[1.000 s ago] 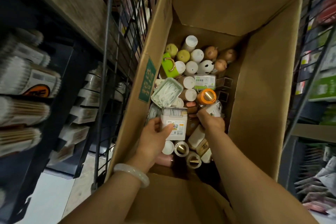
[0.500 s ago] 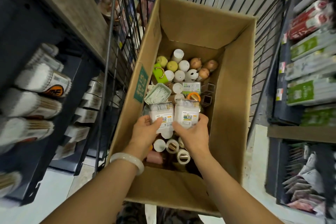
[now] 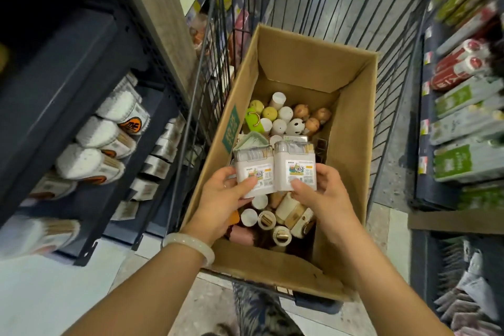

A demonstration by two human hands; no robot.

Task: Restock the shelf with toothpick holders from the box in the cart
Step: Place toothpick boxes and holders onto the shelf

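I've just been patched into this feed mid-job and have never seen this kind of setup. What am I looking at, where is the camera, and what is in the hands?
There is no machine here: a person works with bare hands, and the single camera sits on their head, looking forward and down. The left hand, with a pale bangle on its wrist, grips one white rectangular toothpick holder. The right hand grips a second matching holder, and the two holders are side by side above an open cardboard box. The box stands in a wire cart and holds many more small containers: round white ones, yellow ones, brown ones and a green one. To the left is a dark shelf with packs of cotton swabs; another shelf with packaged goods stands to the right.
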